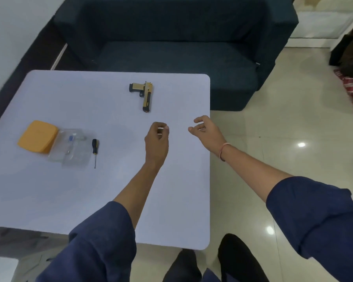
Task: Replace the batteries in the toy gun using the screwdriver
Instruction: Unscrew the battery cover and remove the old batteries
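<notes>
A: What's the largest thing near the toy gun (144, 94)?

B: The dark sofa (171, 47), just beyond it, standing behind the far edge of the white surface (69, 190). The gun lies flat close to that far edge, muzzle toward the person, grip pointing left.

A: And the edges?

B: The right edge runs a little right of the gun and has rounded corners. Past it is glossy tiled floor (283, 139). On the near side of the gun a wide stretch of white top reaches back to the near edge, crossed only by the left forearm.

A: The hands?

B: Both hang in the air on the gun's near side, sleeves pushed up the forearms. The left hand (157, 141) is almost straight back from the muzzle, knuckles up, fingers curled loosely toward the thumb with nothing in them. The right hand (206, 131) is to the gun's near right, over the surface's right edge, fingers loosely bent and empty (a thin thread band (223, 151) circles that wrist).

A: Smaller things?

B: All lie well to the gun's near left. An orange case (37, 136) is farthest out, with a clear plastic tray (73, 151) touching it. A small blue-and-white piece (71, 139) sits inside the tray, too small to identify. The screwdriver (95, 149) lies just beside the tray on the gun's side, black-and-yellow handle away from the person, tip toward them, well apart from both hands.
</notes>
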